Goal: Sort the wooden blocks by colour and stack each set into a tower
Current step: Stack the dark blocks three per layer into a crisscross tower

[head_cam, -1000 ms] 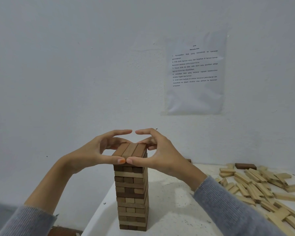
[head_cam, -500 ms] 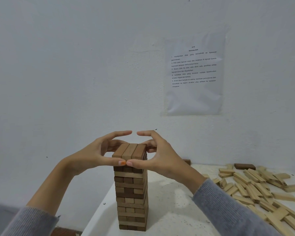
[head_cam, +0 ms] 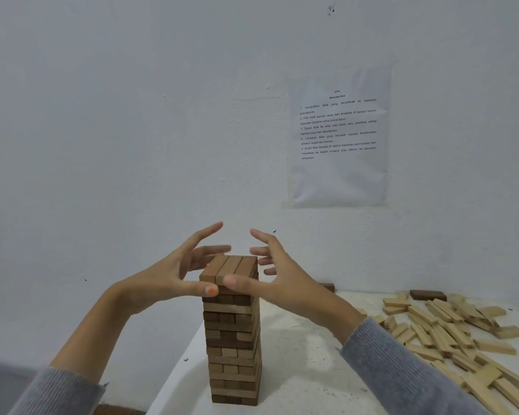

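A tall tower of brown wooden blocks [head_cam: 232,339] stands near the left front of the white table [head_cam: 306,369]. Its top layer is three darker blocks laid side by side. My left hand [head_cam: 168,274] is at the tower's top left with fingers spread and straight, thumb tip against the front of the top layer. My right hand [head_cam: 279,274] mirrors it at the top right, fingers spread, thumb touching the same front face. Neither hand holds a block. A loose pile of pale wooden blocks [head_cam: 450,333] lies on the table at the right.
Two dark brown blocks [head_cam: 428,295] [head_cam: 327,287] lie near the wall behind the pile and my right wrist. A printed sheet [head_cam: 338,136] is stuck on the white wall. The table's left edge runs just left of the tower.
Both hands have opened: the fingers that were curved over the tower's top and nearly touching have spread apart and lifted, while the thumbs stay at the front of the top layer.
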`<state>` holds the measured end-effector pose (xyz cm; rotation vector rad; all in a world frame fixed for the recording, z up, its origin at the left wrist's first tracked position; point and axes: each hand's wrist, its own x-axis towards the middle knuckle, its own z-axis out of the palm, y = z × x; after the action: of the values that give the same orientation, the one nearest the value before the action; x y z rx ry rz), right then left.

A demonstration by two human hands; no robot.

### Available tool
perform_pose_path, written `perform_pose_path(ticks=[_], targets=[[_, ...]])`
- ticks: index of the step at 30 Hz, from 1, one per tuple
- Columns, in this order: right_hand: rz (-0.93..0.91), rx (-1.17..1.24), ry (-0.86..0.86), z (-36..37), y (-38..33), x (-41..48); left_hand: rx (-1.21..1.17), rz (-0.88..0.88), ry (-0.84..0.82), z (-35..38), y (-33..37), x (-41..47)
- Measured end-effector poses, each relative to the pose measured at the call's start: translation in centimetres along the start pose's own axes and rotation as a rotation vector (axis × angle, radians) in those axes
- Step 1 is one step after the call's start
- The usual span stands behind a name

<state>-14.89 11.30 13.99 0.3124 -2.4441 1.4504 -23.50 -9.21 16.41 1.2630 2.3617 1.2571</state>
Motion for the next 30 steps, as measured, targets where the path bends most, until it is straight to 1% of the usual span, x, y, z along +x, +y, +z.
perform_pose_path(ticks=[2, 5, 9, 12, 16, 20, 24, 30], targets=[[-0.001, 0.032, 0.030, -0.4, -0.5, -0.3, -0.002, 0.027, 0.070, 0.1, 0.4, -0.4], [-0.012, 0.064, 0.077, -1.3, -1.6, -1.0, 0.000, 0.079, 0.242, 0.4, 1.7, -1.0], [-0.070, 0.068, 0.143, -2.7, -3.1, -2.9, -0.056, 0.215, 0.513, 1.5, 5.0, -1.5], [-0.108, 0.070, 0.222, -3.9, -4.1, -4.4, -0.104, 0.312, 0.621, 2.8, 8.1, -2.0], [-0.149, 0.100, 0.325, -6.0, -5.1, -6.9, -0.159, 0.419, 0.595, 5.4, 12.0, -2.3], [-0.164, 0.081, 0.350, -8.7, -5.5, -9.3, -0.201, 0.474, 0.500, 8.4, 14.4, -1.3], [-0.141, 0.052, 0.384, -11.5, -4.2, -10.7, -0.265, 0.440, 0.416, 11.4, 15.1, 1.1], [-0.052, 0.025, 0.409, -14.7, 0.0, -10.4, -0.351, 0.317, 0.307, 15.7, 13.6, 6.2]])
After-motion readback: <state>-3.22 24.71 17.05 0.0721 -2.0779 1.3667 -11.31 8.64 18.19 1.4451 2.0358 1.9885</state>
